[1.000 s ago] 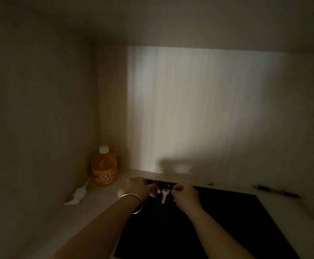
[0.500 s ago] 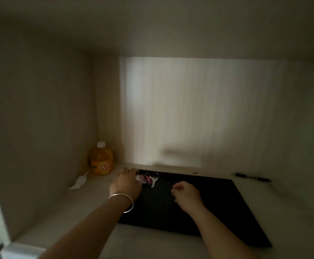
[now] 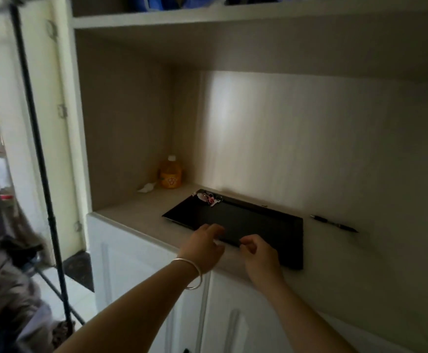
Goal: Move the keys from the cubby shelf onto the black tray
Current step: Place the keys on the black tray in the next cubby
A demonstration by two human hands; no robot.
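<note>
A pale, wood-grained cubby shelf [image 3: 136, 217] fills the middle of the frame, its floor, side wall and back panel all the same beige, with a patch of light on the back panel. Below it stand white cabinet doors [image 3: 136, 276]; at the left edge of the frame a black pole [image 3: 39, 154] rises past a cream door frame. The black tray [image 3: 264, 225] lies flat on the shelf floor at centre, its near right corner reaching the shelf's front edge. The keys [image 3: 209, 197] rest on the tray's far left corner, touching no hand. In the back left corner of the cubby stands an orange bottle [image 3: 171, 175], with a small white object [image 3: 146, 187] just left of it. A black pen [image 3: 334, 224] lies on bare shelf right of the tray. The left hand [image 3: 204, 248], a silver bangle [image 3: 191, 275] on its wrist, hovers over the tray's near edge with fingers loosely curled and empty. The right hand [image 3: 260, 254] beside it is likewise half-curled, holding nothing. Bare shelf lies left of the tray.
</note>
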